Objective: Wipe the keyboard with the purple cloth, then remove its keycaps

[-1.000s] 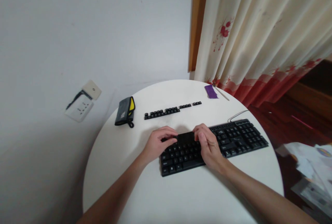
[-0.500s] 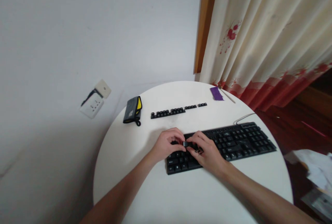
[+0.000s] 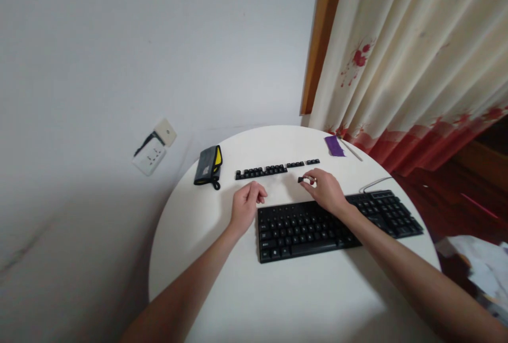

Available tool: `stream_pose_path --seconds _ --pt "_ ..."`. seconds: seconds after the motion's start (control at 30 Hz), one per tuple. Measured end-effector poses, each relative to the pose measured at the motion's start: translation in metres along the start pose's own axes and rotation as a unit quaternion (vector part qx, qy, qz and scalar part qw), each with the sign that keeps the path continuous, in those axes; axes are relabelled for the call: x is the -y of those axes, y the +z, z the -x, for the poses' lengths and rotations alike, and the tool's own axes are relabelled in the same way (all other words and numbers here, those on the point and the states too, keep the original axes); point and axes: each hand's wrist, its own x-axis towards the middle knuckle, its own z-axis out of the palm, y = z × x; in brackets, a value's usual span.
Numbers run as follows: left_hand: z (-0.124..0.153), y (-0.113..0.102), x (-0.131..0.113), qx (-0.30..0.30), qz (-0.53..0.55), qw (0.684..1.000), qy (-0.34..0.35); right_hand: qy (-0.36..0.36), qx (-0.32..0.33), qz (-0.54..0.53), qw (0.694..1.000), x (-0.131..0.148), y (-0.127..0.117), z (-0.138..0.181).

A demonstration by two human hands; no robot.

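Between my right hand's [image 3: 326,190] thumb and fingers is a small black keycap [image 3: 300,179], raised above the white table behind the keyboard. Something thin shows between those fingers too, too small to make out. My left hand [image 3: 246,202] is closed, its fingers curled, at the far left corner of the black keyboard [image 3: 301,232]; nothing shows in it. Keycaps [image 3: 262,172] lie in rows on the table beyond both hands, several in a double row on the left and shorter groups to the right. My right wrist and forearm hide part of the keyboard.
A grey and black pouch [image 3: 208,165] with a yellow part lies at the left. At the back right are a purple cloth piece [image 3: 334,146] and a thin pale stick [image 3: 352,150]. The keyboard's cable [image 3: 375,181] runs off right. A wall and curtain [image 3: 381,68] stand behind the round table [image 3: 254,290].
My right hand has lifted away from the keyboard towards the keycap rows, carrying the keycap. My left hand has parted from it, moved back off the keys and curled up. The view has shifted slightly.
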Motion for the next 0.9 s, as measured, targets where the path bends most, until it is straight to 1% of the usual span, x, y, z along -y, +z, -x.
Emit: stream_pose_path --seconds 0.03,0.1,0.2,0.33,0.5,0.67,0.9 --pt "0.0 -0.001 0.001 -0.008 -0.008 1.0 -0.003 0.018 0.021 0.03 0.999 -0.005 0.004 -0.011" --pt "0.001 -0.002 0.002 -0.007 -0.018 1.0 -0.003 0.046 0.066 0.075 0.994 -0.011 0.014 -0.029" --pt "0.003 -0.001 0.001 0.004 -0.019 1.0 0.009 0.068 0.102 0.096 0.988 -0.015 0.029 -0.045" --pt "0.004 -0.001 0.0 -0.007 -0.013 1.0 0.021 0.085 0.109 0.1 0.985 -0.018 0.042 -0.054" --pt "0.003 -0.003 -0.001 -0.011 -0.012 1.0 0.027 0.114 0.105 0.111 0.982 -0.02 0.05 -0.059" --pt "0.003 -0.003 -0.002 -0.006 -0.009 1.0 0.025 0.134 0.097 0.117 0.979 -0.019 0.054 -0.063" --pt "0.004 -0.004 -0.001 0.001 -0.01 1.0 0.018 0.137 0.096 0.113 0.979 -0.015 0.055 -0.065"
